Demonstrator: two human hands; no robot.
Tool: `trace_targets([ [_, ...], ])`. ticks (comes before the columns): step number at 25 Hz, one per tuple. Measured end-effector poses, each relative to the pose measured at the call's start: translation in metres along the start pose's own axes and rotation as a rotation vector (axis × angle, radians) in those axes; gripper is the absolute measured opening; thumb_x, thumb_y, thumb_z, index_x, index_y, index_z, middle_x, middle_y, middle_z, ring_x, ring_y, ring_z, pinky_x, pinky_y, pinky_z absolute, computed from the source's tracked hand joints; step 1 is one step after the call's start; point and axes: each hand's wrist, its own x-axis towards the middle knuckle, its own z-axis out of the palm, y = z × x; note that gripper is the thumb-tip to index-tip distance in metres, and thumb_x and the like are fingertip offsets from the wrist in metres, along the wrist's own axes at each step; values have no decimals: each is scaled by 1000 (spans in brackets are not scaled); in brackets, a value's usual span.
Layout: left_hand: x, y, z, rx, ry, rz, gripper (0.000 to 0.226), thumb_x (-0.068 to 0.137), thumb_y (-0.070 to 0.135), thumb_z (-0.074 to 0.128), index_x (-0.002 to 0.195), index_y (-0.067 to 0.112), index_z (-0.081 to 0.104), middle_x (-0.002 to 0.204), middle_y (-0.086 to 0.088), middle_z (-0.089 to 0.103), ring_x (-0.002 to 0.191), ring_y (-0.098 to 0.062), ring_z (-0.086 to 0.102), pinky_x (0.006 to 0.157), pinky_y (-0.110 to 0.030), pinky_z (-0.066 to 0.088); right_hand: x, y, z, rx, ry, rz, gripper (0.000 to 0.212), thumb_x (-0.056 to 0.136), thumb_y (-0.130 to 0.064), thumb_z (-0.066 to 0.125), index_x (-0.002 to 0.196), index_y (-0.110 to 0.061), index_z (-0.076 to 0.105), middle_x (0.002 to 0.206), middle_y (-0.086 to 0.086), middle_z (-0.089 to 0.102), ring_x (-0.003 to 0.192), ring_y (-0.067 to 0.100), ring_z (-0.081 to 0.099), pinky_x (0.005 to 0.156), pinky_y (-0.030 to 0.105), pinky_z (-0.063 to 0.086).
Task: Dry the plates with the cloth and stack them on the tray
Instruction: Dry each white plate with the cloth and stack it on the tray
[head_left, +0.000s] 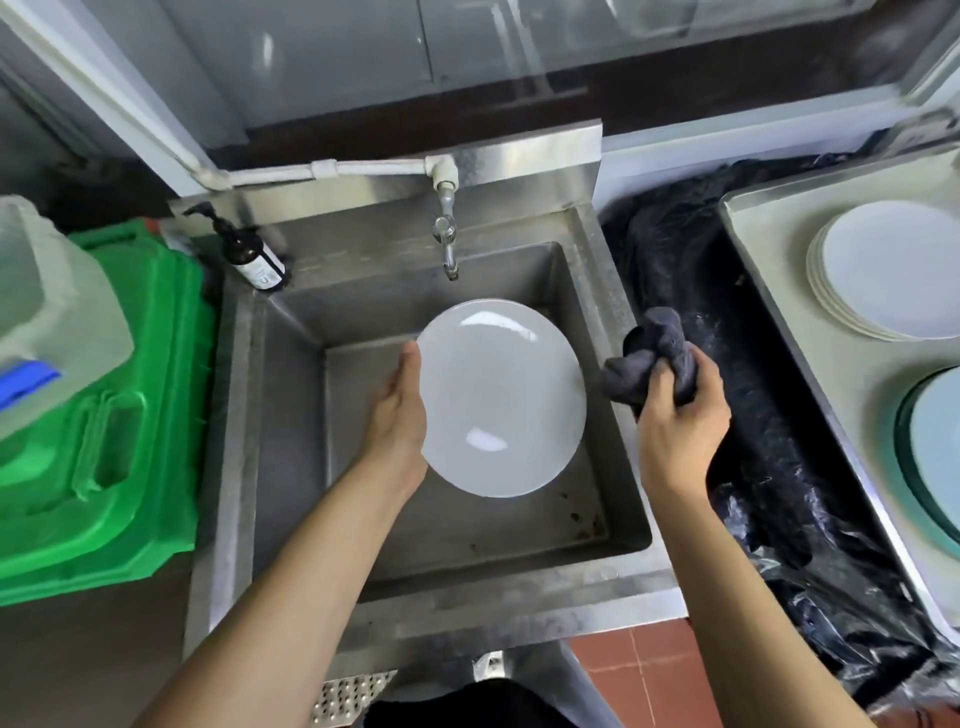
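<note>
Left hand (397, 410) grips the plate (501, 397) edge over the sink (291, 395); right hand (680, 421) clutches bunched cloth (649, 358) beside it

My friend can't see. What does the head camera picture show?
A person's left hand holds a white plate over a steel sink, while the right hand grips a dark cloth beside it. A tray with stacked plates sits on the right.

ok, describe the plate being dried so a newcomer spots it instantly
Start at the steel sink under the tap. The plate is the white one held tilted above the basin, left hand on its edge, grey cloth beside it. Every other plate lies stacked on the tray at right.
</note>
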Motion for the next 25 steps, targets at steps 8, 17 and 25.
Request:
trace_targets([
  [8,-16,21,2,20,32,140,45,100,58,47,104,18,68,103,1,74,96,-17,70,86,-33,56,-40,-65,39,-188,-405,-402,68,90,-59,67,145,-19,58,157,5,48,150,17,38,121,45,31],
  [17,-17,35,-6,70,3,323,47,100,53,51,73,18,67,58,18,64,59,4,58,55,-14,45,-64,-81,62,29,-556,-344,66,94,-55,57,154,-32,45,169,-11,25,155,-2,15,128,31,18],
  [25,-14,47,-21,-44,19,238,37,97,58,54,88,28,74,100,13,77,103,-7,69,92,-29,52,-55,-104,71,63,-619,-564,59,96,-35,64,152,-26,48,165,-3,37,155,9,28,126,42,25],
])
